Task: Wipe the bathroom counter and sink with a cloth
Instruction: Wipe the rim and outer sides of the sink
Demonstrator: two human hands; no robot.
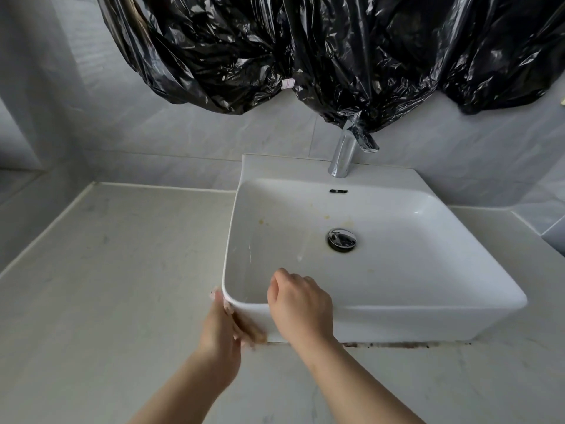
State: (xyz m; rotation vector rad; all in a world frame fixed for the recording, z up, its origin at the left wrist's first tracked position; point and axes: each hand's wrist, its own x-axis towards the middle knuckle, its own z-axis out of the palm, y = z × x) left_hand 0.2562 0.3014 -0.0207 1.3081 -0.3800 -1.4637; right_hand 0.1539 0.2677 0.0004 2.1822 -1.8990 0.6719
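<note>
Nearest the camera, the left hand point(221, 327) lies against the outside of the sink point(397, 322) at its near left corner. Its fingers are laid fairly straight, pressing a pale pinkish cloth point(249, 339) onto the outer wall. The hand is blurred, so whether the thumb also pinches the cloth I cannot tell. Only slips of cloth show around the palm. It looks thin, soft and light, likely to crumple and slide on glazed ceramic, so it handles best bunched under a flat palm.

Just beside it, the right hand point(301, 304) hooks its curled fingers over the sink's near rim, holding it as a brace. The sink is stiff, heavy and smooth, probably slippery if wet, and its rim is the natural hold.

A dark dirty seam point(406, 344) runs where the sink meets the counter point(107, 286); there a folded edge of cloth would probably serve better. Inside the basin, yellowish spots point(261, 221) lie left of the drain point(341, 239). Beyond stands the chrome tap point(342, 157), with black plastic sheeting point(336, 50) hanging on the wall above it.
</note>
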